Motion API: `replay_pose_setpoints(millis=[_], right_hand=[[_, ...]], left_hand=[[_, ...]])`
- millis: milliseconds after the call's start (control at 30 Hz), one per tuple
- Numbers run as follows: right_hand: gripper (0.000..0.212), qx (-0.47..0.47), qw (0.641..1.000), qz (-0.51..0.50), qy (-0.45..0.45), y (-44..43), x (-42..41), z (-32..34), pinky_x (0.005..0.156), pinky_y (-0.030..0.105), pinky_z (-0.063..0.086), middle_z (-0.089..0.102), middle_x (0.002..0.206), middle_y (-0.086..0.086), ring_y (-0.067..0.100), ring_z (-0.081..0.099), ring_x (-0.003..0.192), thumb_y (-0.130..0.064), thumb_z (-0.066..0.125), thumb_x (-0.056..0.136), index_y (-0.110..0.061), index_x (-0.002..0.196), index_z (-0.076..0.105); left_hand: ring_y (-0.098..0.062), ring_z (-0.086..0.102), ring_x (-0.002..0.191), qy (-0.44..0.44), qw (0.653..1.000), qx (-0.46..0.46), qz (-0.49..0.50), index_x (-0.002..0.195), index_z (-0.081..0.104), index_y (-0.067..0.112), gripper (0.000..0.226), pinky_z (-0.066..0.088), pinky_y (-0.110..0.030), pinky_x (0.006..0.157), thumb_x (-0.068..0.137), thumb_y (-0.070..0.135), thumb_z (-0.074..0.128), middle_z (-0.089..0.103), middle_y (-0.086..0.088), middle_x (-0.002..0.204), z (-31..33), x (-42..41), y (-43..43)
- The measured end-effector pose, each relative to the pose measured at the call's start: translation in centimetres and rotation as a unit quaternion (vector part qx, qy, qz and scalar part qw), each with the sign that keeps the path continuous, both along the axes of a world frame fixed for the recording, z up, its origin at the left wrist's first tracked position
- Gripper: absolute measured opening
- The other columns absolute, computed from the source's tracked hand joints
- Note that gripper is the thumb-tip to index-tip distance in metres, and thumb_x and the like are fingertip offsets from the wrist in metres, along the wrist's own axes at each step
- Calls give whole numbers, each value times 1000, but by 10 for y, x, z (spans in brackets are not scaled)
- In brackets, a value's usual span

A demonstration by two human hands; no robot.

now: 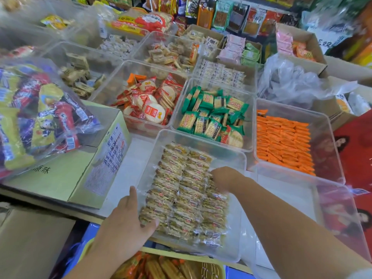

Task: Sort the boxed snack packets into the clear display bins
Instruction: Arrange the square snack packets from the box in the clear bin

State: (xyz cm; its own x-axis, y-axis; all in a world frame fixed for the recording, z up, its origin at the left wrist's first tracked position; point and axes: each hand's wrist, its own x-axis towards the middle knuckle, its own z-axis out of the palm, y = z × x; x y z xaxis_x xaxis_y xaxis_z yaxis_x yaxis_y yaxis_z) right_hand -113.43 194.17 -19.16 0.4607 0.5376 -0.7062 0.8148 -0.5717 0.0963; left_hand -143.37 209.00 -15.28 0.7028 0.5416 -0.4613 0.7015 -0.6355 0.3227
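1. Head camera looks down on a shallow clear plastic display bin (234, 234), the nearest one on a white counter (124, 164); every place below is told from this bin.
2. Clear-wrapped golden-brown cracker packets (181, 198) lie inside it in three tidy rows, filling its left and middle.
3. Left hand (128, 216) sits at the bin's near left corner; one straight finger runs along the outside of the left wall; the thumb rests on the nearest packets; the hand is released, clasping nothing.
4. Right hand (223, 176) is over the right row, towards the far end; its fingers bend down among the packets with the tips hidden; whether they pinch one, I cannot tell.
5. Just behind the bin stands a clear bin of green-wrapped crackers (249, 125); behind and left, a clear bin of red-and-white round rice crackers (108, 95); behind and right, a clear bin of orange packets (322, 141).
6. Left of the bin lies a pale green cardboard box (66, 178); a large clear bag of many-coloured snacks (36, 117) rests on it.
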Motion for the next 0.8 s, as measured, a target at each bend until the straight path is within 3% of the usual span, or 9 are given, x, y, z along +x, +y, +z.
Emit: replay_pose_setpoints(millis=[233, 367, 467, 567, 667, 800], right_hand=[[39, -44, 998, 38, 27, 2, 19, -17, 90, 36, 57, 65, 120, 11, 28, 65, 105, 10, 51, 88, 0, 124, 64], [45, -42, 998, 11, 40, 3, 19, -14, 96, 37, 55, 62, 126, 12, 27, 62, 111, 10, 48, 90, 0, 134, 56], [43, -20, 999, -19, 26, 2, 8, -3, 91, 36, 56, 66, 122, 13, 28, 65, 108, 7, 46, 90, -2, 130, 60], [38, 49, 996, -70, -16, -5, -13, 16, 86, 36, 56, 68, 118, 9, 26, 64, 104, -2, 46, 90, -9, 122, 64], [32, 137, 982, -121, -40, -16, -44, 41, 86, 38, 56, 67, 116, 6, 26, 62, 102, -13, 48, 92, -17, 120, 63], [30, 288, 938, -187, -53, -21, -99, 72, 87, 37, 54, 67, 120, 3, 25, 62, 106, -32, 49, 98, -23, 122, 66]], left_hand=[[-14, 56, 125, -11, 1000, 0, 1, 158, -25, 23, 122, 52, -27, 83, 81, 84, 47, 31, 4, 159, -2, 0, 1], [-14, 55, 127, -11, 1000, 1, 3, 159, -23, 23, 122, 53, -29, 89, 81, 83, 48, 31, 3, 159, -1, 0, 1], [-16, 54, 130, -6, 1000, 5, 0, 159, -21, 21, 120, 52, -30, 91, 83, 82, 48, 29, 2, 161, 0, 1, 0], [-19, 47, 139, -4, 1000, -5, 8, 160, -20, 20, 119, 49, -34, 100, 85, 79, 51, 22, 0, 166, 5, 2, -2], [-23, 23, 155, -17, 1000, -17, 12, 161, -18, 19, 117, 31, -37, 121, 88, 74, 55, 9, -4, 172, 15, -2, -4], [-22, 18, 155, -108, 994, 2, 9, 164, 7, 27, 97, 22, -37, 124, 91, 63, 60, 13, 0, 171, 38, -24, -14]])
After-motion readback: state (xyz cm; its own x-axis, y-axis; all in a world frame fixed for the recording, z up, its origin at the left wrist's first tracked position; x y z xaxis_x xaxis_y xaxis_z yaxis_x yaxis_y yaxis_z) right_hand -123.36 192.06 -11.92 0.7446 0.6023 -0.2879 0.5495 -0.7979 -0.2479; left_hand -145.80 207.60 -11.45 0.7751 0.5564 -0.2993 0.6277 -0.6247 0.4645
